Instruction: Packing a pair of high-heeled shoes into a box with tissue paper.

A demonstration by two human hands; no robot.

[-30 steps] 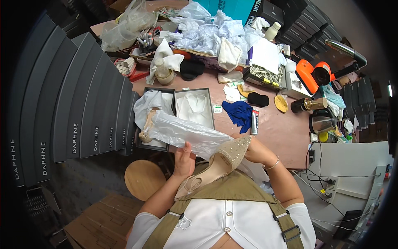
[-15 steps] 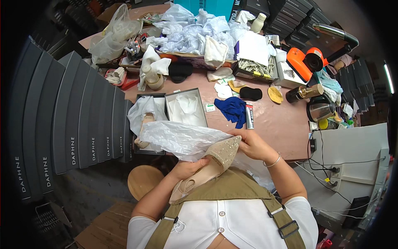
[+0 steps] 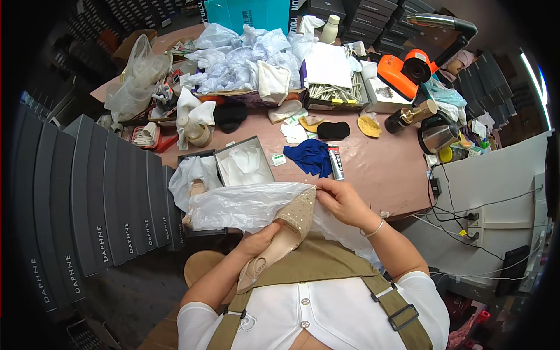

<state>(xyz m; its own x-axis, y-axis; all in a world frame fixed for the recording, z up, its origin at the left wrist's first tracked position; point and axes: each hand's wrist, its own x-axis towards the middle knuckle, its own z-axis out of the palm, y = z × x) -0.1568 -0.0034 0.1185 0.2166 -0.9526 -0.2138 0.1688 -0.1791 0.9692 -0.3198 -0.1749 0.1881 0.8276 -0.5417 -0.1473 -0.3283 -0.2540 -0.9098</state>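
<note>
A beige pointed-toe shoe (image 3: 296,213), its upper dotted with small shiny studs, slants across my lap with the toe up and to the right. My left hand (image 3: 259,240) is closed around its side near the middle. At the toe tip, the fingers of my right hand (image 3: 345,204) pinch the edge of a thin white wrapping sheet (image 3: 239,205); whether they grip the toe too, I cannot tell. The sheet stretches left over an open shoebox (image 3: 211,232), where a second beige shoe (image 3: 197,188) lies partly covered.
Dark shoeboxes (image 3: 87,198) are stacked along the left. On the pink table (image 3: 373,169) lie a blue cloth (image 3: 309,156), a glue tube (image 3: 336,162) and a black pad (image 3: 333,130). Behind stand a crumpled-wrap pile (image 3: 248,61), an orange device (image 3: 402,73) and a kettle (image 3: 437,135).
The shoe and both hands have shifted slightly left in view, and the toe points more upward. The wrapping sheet looks tauter toward my right hand. The whole view has also shifted.
</note>
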